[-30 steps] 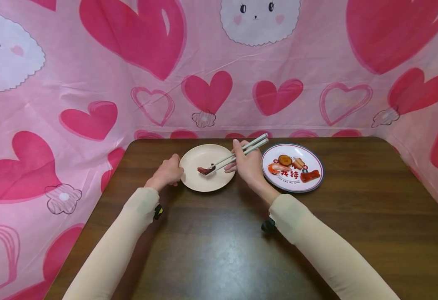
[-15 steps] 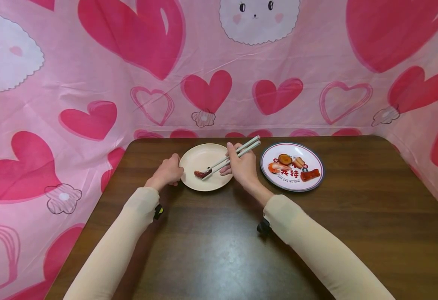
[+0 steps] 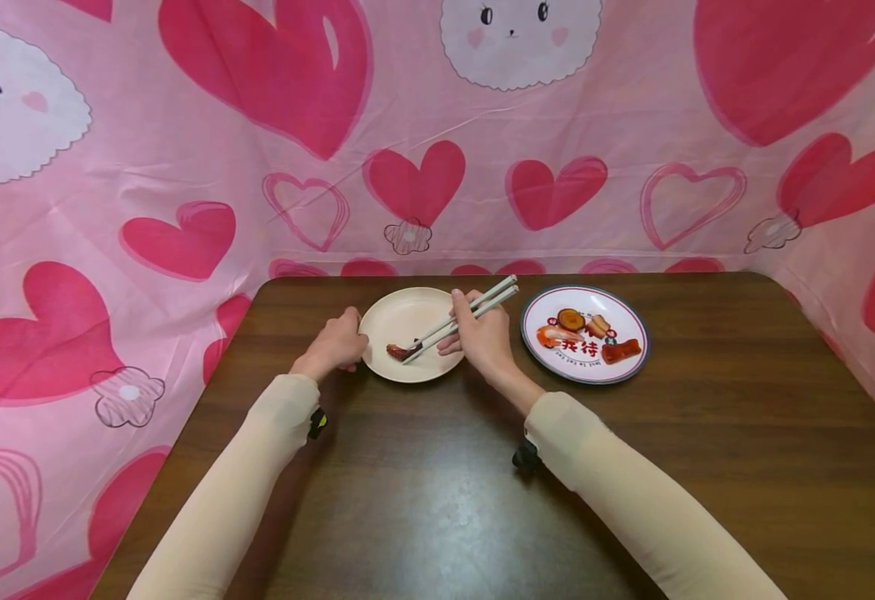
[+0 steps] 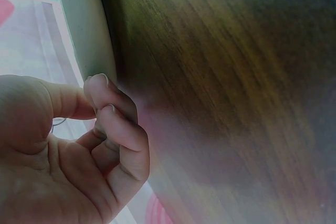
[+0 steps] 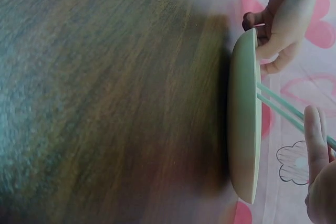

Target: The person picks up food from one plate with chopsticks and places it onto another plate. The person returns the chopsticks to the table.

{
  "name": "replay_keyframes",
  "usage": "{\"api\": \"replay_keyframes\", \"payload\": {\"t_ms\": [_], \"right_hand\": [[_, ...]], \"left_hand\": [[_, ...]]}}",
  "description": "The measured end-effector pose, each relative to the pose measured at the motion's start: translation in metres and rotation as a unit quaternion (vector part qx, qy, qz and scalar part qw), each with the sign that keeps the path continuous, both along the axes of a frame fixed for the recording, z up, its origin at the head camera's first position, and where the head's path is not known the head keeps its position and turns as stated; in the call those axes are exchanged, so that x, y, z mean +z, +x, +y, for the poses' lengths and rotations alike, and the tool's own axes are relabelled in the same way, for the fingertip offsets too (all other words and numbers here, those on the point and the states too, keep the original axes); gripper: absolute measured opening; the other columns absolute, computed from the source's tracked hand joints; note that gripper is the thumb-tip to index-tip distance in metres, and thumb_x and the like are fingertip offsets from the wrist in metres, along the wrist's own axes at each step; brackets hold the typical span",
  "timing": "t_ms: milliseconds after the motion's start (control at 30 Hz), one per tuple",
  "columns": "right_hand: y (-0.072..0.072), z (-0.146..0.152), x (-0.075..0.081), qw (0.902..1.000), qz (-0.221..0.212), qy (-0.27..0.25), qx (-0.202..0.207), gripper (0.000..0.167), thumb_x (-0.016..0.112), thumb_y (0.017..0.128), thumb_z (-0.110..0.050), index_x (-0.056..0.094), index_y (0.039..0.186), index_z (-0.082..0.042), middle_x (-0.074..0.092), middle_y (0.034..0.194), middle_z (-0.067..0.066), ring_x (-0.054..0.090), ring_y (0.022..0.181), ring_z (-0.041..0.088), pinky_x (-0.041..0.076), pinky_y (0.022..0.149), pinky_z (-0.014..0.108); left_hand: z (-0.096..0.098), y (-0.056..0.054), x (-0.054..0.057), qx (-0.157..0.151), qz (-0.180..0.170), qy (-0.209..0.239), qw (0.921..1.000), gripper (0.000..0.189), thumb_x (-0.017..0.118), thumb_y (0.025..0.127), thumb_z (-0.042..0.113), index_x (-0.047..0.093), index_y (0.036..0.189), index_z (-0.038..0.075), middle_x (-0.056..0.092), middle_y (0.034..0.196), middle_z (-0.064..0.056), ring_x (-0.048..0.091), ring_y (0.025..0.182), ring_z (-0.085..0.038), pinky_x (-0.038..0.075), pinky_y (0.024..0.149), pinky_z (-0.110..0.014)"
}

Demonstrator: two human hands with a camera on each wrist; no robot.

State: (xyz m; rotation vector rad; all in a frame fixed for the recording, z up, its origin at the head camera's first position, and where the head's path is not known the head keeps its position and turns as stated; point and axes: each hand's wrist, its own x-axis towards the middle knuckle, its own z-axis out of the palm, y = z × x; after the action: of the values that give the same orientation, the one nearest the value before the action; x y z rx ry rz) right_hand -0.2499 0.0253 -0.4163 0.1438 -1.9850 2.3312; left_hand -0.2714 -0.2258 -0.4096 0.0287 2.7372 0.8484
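Observation:
My left hand (image 3: pixel 338 340) pinches the left rim of a cream plate (image 3: pixel 415 304) between thumb and curled fingers, as the left wrist view also shows. My right hand (image 3: pixel 485 332) holds a pair of pale green chopsticks (image 3: pixel 475 308) at a slant over the plate's right side. Their tips are at a small dark red-brown, glossy piece of food (image 3: pixel 403 352) near the front of the plate; whether they still grip it I cannot tell. In the right wrist view, the plate's rim hides the chopstick tips and the food.
Right of my right hand stands a white plate (image 3: pixel 550 304) with a dark rim and red print. It bears a shrimp (image 3: pixel 555 336), a round brown slice (image 3: pixel 571 320), a pale brown piece (image 3: pixel 598 326) and a red-brown piece (image 3: pixel 621 351). Pink heart-patterned cloth borders the wooden table (image 3: pixel 422 500).
My right hand has moved a little left and toward me, bringing the chopsticks and the red-brown food piece lower on the cream plate. The left hand stays on the rim.

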Motion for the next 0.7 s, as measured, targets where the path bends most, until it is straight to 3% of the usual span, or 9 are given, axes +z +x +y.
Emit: {"api": "replay_keyframes", "payload": {"t_ms": [700], "right_hand": [[0.0036,0.0056,-0.0007,0.9995,-0.015,0.000,0.029,0.039,0.057,0.110,-0.030,0.058,0.098,0.007,0.065,0.083,0.038,0.072,0.054,0.029,0.060,0.054,0.048]], "left_hand": [[-0.0002,-0.0006,-0.0011,-0.001,-0.005,0.003,1.0000,0.030,0.054,0.103,0.011,0.044,0.128,-0.002,0.059,0.094,-0.021,0.059,0.062,-0.025,0.055,0.058,-0.035]]}}
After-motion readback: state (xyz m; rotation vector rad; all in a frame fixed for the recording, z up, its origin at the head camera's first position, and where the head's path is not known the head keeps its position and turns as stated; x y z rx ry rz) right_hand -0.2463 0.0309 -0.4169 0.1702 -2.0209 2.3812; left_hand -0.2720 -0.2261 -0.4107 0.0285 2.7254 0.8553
